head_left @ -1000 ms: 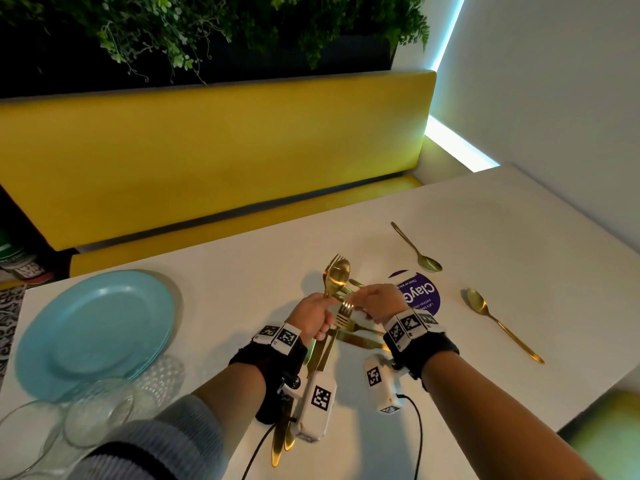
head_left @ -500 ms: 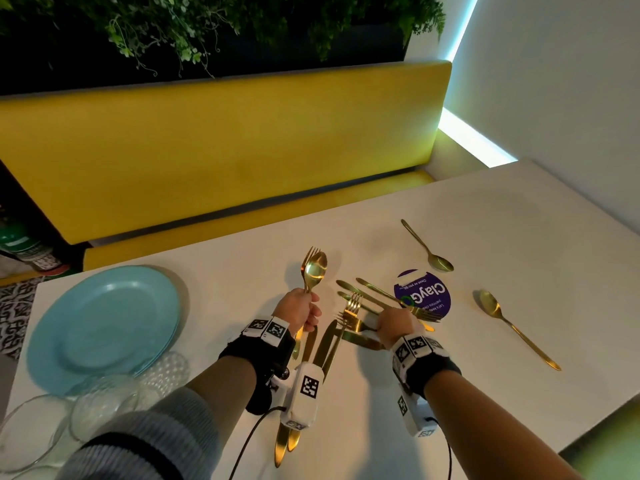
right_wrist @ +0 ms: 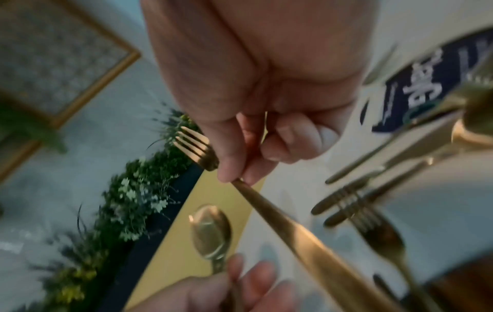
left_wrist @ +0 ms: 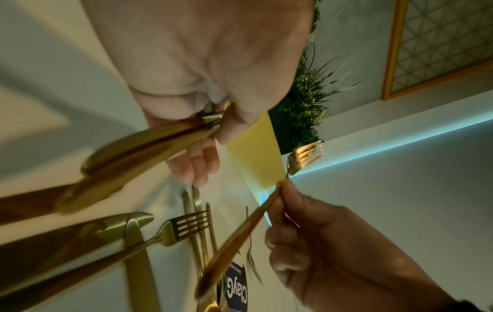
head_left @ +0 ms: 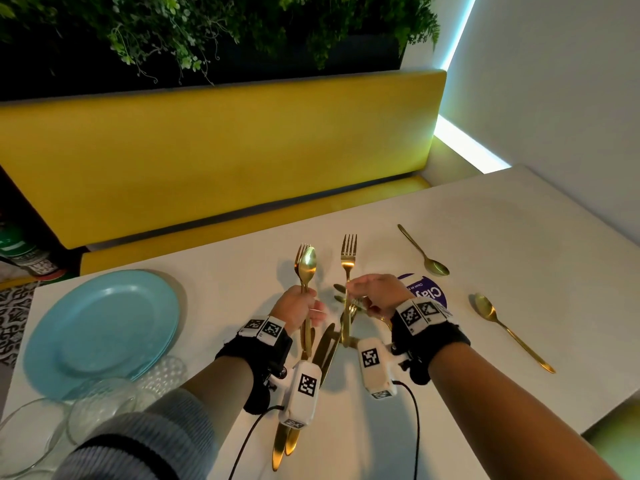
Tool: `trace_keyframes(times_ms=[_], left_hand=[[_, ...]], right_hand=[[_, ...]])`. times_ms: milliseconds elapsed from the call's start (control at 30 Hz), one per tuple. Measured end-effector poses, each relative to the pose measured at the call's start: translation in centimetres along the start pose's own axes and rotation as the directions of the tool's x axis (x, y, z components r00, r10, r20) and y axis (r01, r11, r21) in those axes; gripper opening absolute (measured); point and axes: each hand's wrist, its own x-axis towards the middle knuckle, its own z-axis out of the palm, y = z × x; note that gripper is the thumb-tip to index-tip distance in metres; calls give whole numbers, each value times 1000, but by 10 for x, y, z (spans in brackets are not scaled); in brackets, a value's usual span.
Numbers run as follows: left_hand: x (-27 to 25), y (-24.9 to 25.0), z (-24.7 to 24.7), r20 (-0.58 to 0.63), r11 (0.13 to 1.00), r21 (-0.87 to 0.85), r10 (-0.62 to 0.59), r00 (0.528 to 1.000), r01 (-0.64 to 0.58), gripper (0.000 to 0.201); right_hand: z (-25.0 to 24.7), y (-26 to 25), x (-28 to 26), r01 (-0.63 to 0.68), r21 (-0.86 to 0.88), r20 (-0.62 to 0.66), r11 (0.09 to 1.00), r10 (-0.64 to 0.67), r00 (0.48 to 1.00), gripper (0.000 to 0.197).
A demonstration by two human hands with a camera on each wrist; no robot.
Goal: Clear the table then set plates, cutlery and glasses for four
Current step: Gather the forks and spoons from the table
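Observation:
My left hand (head_left: 299,304) grips a bundle of gold cutlery (head_left: 307,268), with a spoon and a fork head up and the long ends (head_left: 282,445) running back under my wrist. Just to its right, my right hand (head_left: 372,294) pinches a single gold fork (head_left: 348,258) by its handle and holds it upright, tines up. In the right wrist view the thumb and forefinger (right_wrist: 229,168) close on that fork (right_wrist: 194,145). Several loose gold pieces (head_left: 351,311) lie on the white table (head_left: 502,237) below both hands, also seen in the left wrist view (left_wrist: 186,225).
Two gold spoons (head_left: 424,252) (head_left: 509,330) lie to the right, near a round purple sticker (head_left: 427,294). Stacked blue plates (head_left: 100,323) and clear glass bowls (head_left: 41,431) sit at the left end. A yellow bench (head_left: 221,150) runs along the far edge.
My right hand has lifted one fork out of the loose pile and raised it upright beside the left hand's bundle. The left hand keeps its grip and has shifted little.

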Motion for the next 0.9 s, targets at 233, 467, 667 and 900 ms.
trace_keyframes(times_ms=[233,467,667,900], left_hand=[[-14,3,5,147,1000,-22,17,989,-14,19],[-13,-7,2,197,987,156,-2,980,-29,11],[-20,-6,2,161,979,206,-32,986,-2,20],[-14,-7,-15,-33,991,126,-33,999,37,17]], right_hand=[[31,5,3,-128,-1,113,992,127,985,13],[45,7,-1,-130,-187,147,974,158,976,30],[45,13,1,-120,-263,24,957,131,991,9],[55,61,6,-237,-434,-193,869,167,967,26]])
